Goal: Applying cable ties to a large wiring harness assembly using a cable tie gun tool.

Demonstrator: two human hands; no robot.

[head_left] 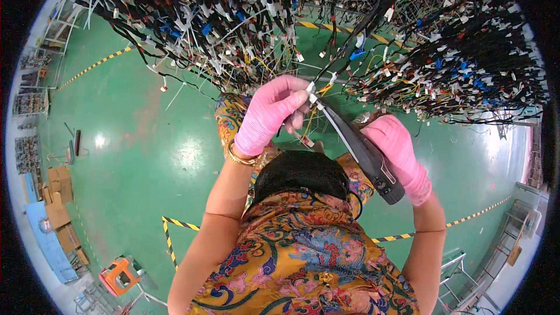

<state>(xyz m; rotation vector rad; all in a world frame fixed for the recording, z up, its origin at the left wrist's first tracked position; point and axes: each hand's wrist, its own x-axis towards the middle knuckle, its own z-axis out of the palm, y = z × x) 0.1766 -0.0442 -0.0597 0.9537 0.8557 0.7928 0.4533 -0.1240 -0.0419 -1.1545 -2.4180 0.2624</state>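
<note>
Green flooring [128, 198], marked with yellow-and-black tape [181, 223], spreads beneath dense hanging wire harnesses [192, 29] as a person in a patterned garment [326, 256] works in pink gloves. The left hand [274, 111], thumb and forefinger pressed together, pinches at a white fitting [311, 88] on a dark cable [333, 58]; the right hand [396, 149] wraps a black hand tool [367, 160], held slantwise before the wearer, its tapered nose up against that fitting. Work at this spot looks partway through (nose in place, strand unreleased), and many white strips jutting from the harnesses suggest much remains. The right fingertips are largely hidden, the exact contact is too small to read, and the harnesses run beyond the upper edge.
</note>
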